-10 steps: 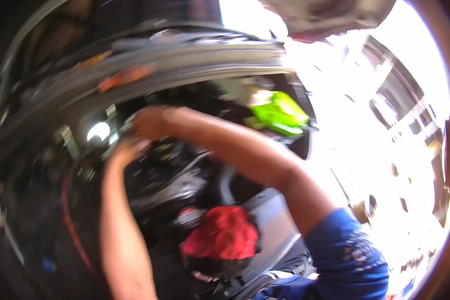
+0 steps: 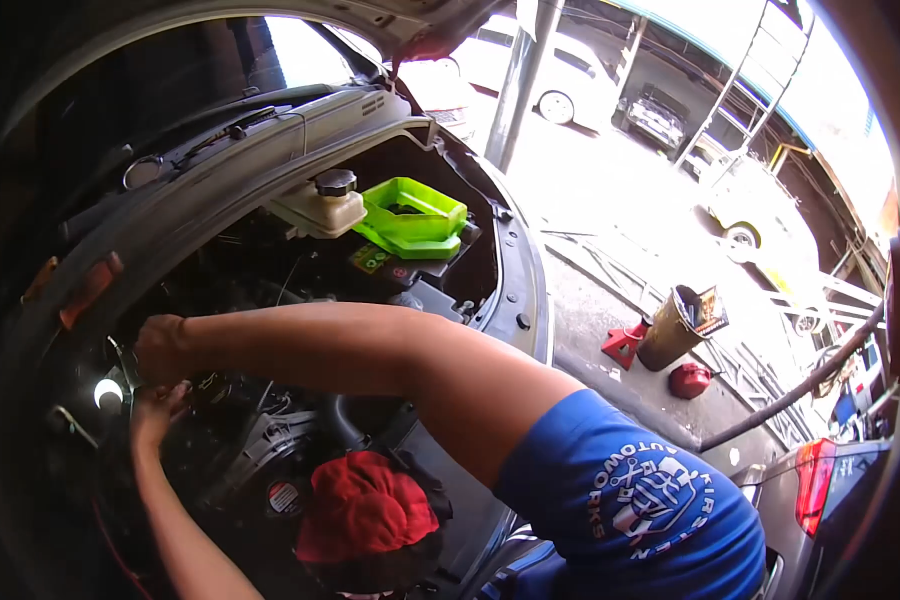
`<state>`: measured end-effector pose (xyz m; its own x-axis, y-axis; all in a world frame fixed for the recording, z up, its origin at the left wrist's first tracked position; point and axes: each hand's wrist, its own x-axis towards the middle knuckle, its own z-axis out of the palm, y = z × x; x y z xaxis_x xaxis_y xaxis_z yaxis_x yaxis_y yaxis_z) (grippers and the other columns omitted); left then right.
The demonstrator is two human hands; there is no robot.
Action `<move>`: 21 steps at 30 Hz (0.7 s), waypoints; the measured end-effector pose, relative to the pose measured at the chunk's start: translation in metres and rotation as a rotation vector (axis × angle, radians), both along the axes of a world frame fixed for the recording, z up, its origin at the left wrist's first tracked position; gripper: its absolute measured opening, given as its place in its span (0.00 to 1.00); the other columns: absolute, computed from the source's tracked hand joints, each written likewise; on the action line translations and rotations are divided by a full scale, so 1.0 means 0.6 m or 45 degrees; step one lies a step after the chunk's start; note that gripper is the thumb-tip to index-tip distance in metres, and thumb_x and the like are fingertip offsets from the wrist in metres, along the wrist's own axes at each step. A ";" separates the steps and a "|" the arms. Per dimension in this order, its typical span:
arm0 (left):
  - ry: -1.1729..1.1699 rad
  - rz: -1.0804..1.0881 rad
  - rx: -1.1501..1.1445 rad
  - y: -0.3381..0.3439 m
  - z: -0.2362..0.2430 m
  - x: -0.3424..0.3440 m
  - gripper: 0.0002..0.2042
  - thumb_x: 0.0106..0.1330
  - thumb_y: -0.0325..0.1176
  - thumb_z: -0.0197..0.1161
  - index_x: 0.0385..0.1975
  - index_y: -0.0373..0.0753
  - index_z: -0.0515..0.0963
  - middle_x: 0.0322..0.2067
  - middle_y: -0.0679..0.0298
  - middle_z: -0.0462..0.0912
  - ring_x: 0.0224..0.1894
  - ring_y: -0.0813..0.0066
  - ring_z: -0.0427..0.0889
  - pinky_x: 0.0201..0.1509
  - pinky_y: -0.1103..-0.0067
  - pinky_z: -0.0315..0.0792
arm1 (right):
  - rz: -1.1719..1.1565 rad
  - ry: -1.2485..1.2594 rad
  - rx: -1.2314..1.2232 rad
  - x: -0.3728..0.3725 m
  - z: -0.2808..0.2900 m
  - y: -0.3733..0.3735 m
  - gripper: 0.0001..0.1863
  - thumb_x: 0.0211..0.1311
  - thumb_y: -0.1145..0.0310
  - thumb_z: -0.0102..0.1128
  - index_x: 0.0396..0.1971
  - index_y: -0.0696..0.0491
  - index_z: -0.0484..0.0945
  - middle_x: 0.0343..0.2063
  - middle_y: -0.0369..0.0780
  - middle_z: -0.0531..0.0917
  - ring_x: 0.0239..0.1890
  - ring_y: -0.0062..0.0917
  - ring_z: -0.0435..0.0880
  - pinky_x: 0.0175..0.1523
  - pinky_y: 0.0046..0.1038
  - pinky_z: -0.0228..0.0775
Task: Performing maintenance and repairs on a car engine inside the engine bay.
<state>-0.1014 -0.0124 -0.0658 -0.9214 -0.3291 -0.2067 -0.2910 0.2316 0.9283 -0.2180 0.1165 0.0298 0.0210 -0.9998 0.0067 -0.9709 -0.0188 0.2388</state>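
Note:
I have both arms reaching into the dark engine bay at the left of the head view. My right hand (image 2: pixel 160 348) is closed round a slim metal tool (image 2: pixel 118 352), most of it hidden by shadow and fingers. Just below it, my left hand (image 2: pixel 158 412) has curled fingers, and whatever they hold is unclear. A bright round light (image 2: pixel 108 393) shines beside both hands. A red cloth (image 2: pixel 370 505) lies bunched in the lower middle of the bay. Behind my right arm are a white reservoir with a black cap (image 2: pixel 325 210) and a bright green plastic container (image 2: pixel 415 235).
The raised hood (image 2: pixel 390 20) arches overhead and the bay's edge (image 2: pixel 520 290) runs along my right. On the floor beside the car stand a red jack stand (image 2: pixel 622 345), a bin (image 2: pixel 670 340) and a red can (image 2: pixel 690 380). A hose (image 2: pixel 790 390) crosses the right side.
My view has turned toward the right and sharpened. Both hands now sit lower and farther left in the picture, still together, with my right arm lying more level.

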 end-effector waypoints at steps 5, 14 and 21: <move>0.057 -0.021 -0.009 0.008 0.014 0.017 0.14 0.66 0.36 0.66 0.50 0.41 0.79 0.45 0.66 0.85 0.48 0.75 0.81 0.50 0.72 0.77 | 0.250 0.041 0.121 -0.015 -0.004 -0.040 0.14 0.58 0.57 0.60 0.36 0.48 0.87 0.38 0.40 0.88 0.43 0.36 0.87 0.46 0.38 0.80; -0.009 -0.012 -0.090 0.007 0.015 0.021 0.18 0.66 0.38 0.66 0.54 0.42 0.77 0.49 0.63 0.83 0.51 0.73 0.79 0.51 0.70 0.76 | 0.218 0.100 0.051 -0.014 -0.018 -0.048 0.13 0.59 0.56 0.61 0.36 0.47 0.87 0.38 0.40 0.88 0.43 0.34 0.88 0.44 0.40 0.80; 0.038 -0.029 0.034 -0.003 -0.003 0.011 0.17 0.66 0.38 0.66 0.52 0.40 0.78 0.48 0.62 0.83 0.49 0.70 0.80 0.50 0.72 0.76 | 0.101 0.101 0.017 -0.031 -0.028 -0.033 0.12 0.57 0.59 0.62 0.34 0.48 0.87 0.36 0.39 0.88 0.42 0.34 0.88 0.41 0.41 0.82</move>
<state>-0.0945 -0.0144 -0.0675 -0.9344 -0.3026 -0.1878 -0.2583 0.2128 0.9424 -0.2365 0.0966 0.0130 0.0996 -0.9950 -0.0117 -0.9443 -0.0982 0.3140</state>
